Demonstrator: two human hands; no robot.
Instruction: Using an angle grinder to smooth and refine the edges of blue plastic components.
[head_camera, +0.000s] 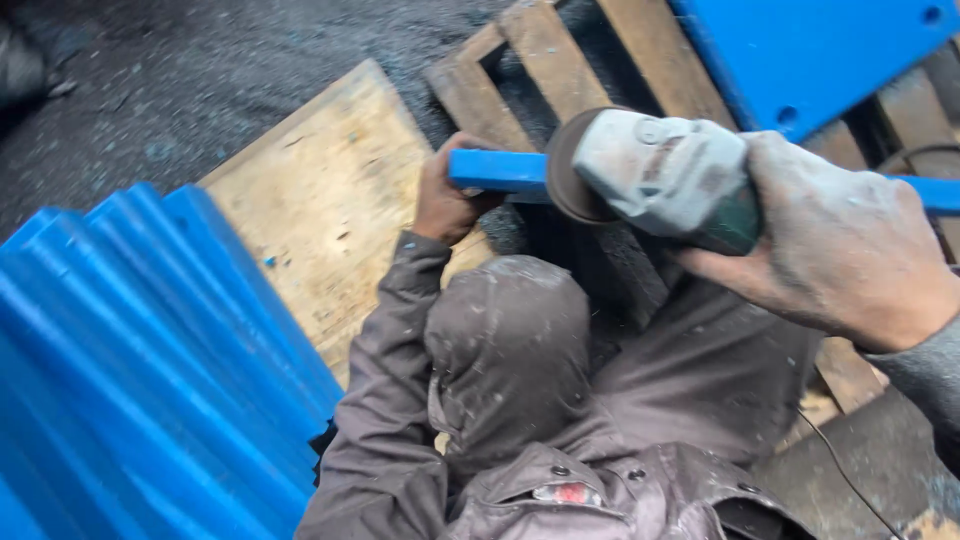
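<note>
Hands both grip: right hand (840, 250) clasps a dusty angle grinder (660, 175), its disc against a blue bar (497, 170) at nine o'clock, which left hand (445, 200) holds over a wooden pallet (545, 60).

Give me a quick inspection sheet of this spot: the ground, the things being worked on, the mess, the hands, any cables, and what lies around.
Surface: dark gritty ground with a plywood board and a wooden pallet lying on it.
Job's things: dusty angle grinder, its disc against a blue bar.
Clutter: blue specks and dust over the ground and board.
Hands: right hand grips the grinder; left hand holds the bar's end.
Cables: a thin black cable runs at lower right.
Surroundings: stacked blue ribbed pieces at left, a blue plate with holes at top right.
</note>
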